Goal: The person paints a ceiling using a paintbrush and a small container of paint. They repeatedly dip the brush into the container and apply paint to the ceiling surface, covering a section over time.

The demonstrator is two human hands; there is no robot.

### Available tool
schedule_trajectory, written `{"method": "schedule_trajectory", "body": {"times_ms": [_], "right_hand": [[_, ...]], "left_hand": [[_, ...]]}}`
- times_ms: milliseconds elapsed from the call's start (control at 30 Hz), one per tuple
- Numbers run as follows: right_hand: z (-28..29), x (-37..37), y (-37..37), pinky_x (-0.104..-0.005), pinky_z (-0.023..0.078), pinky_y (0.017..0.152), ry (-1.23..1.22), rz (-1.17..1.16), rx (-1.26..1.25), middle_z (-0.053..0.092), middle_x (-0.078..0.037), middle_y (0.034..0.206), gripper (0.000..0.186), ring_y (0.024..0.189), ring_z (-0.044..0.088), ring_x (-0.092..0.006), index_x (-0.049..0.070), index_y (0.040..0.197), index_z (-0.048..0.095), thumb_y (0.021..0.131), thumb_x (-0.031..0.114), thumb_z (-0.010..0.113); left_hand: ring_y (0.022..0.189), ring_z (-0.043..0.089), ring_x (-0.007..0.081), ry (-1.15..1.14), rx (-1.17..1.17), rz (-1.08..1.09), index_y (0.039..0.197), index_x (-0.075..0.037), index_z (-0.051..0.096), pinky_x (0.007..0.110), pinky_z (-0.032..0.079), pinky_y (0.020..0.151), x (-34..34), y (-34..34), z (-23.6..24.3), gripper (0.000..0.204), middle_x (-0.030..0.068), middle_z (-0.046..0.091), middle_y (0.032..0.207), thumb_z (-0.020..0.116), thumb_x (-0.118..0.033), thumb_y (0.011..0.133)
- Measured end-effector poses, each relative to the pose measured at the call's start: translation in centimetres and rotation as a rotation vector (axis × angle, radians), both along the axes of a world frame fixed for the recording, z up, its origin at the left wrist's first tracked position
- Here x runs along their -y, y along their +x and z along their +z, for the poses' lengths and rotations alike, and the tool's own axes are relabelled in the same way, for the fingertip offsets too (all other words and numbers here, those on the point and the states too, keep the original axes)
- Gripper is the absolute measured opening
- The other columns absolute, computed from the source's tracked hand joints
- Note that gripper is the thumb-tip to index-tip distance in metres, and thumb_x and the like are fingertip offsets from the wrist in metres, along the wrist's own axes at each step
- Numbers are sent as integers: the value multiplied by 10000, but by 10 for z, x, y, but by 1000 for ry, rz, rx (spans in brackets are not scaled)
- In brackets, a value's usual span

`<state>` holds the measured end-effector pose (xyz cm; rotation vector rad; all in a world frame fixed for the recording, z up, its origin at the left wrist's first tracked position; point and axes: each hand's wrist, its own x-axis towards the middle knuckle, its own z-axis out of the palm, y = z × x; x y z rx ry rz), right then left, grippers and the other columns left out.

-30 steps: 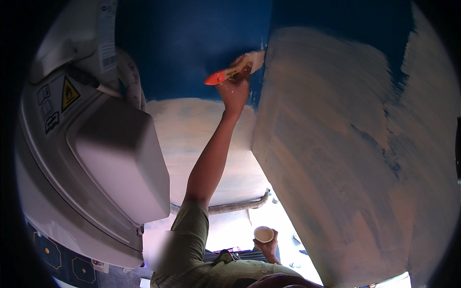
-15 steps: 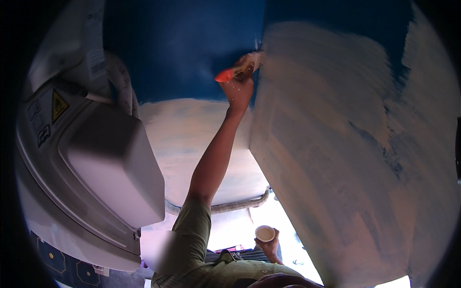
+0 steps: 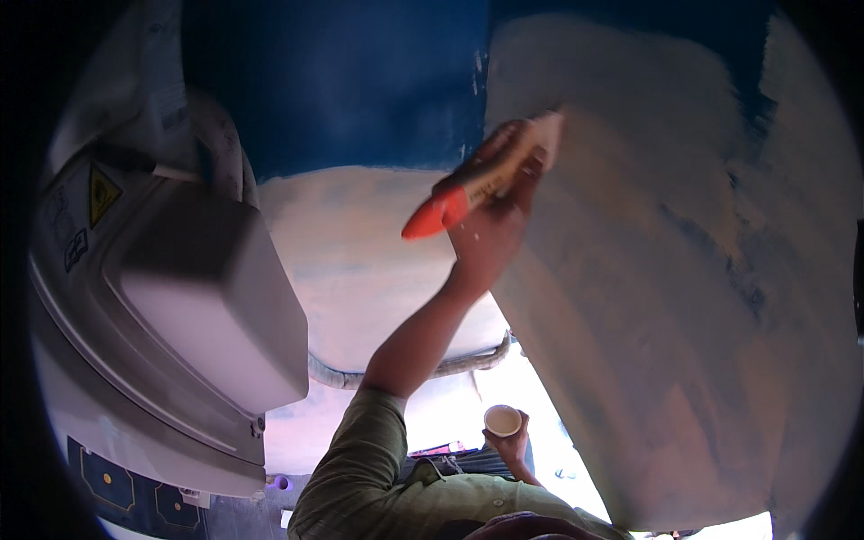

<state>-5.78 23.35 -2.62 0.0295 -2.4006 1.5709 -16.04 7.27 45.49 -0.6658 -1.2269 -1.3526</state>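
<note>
My left hand (image 3: 498, 229) is raised and closed around a flat paintbrush (image 3: 486, 186) with a wooden handle and an orange end. The brush tip meets the whitish-coated right-hand wall panel (image 3: 621, 297), just right of the corner; the bristles are blurred. Pale specks dot the hand. Low down, near my waist, my right hand (image 3: 513, 450) holds a small pale cup (image 3: 500, 436) upright, its mouth facing up. What fills the cup cannot be made out clearly.
A white appliance casing (image 3: 216, 297) with a yellow warning label juts out on the left, with a wrapped pipe (image 3: 216, 144) behind it. The back wall (image 3: 333, 90) is blue above and whitish below. Another pipe (image 3: 459, 364) runs low along it.
My left hand has brought the brush down and right, from the corner edge onto the right-hand panel. The cup stays in my right hand, almost in the same place.
</note>
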Motion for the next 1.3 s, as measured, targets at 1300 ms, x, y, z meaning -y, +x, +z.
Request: {"method": "schedule_trajectory", "body": {"times_ms": [1300], "right_hand": [[5, -2, -1, -449, 496, 884, -98, 60, -6, 600, -169, 1135, 851, 1063, 613, -331, 49, 1216, 404, 590, 276, 933]], "left_hand": [[1065, 643, 220, 322, 135, -1553, 1238, 28, 589, 316, 524, 930, -57, 131, -30, 343, 171, 644, 1172, 654, -8, 903]]}}
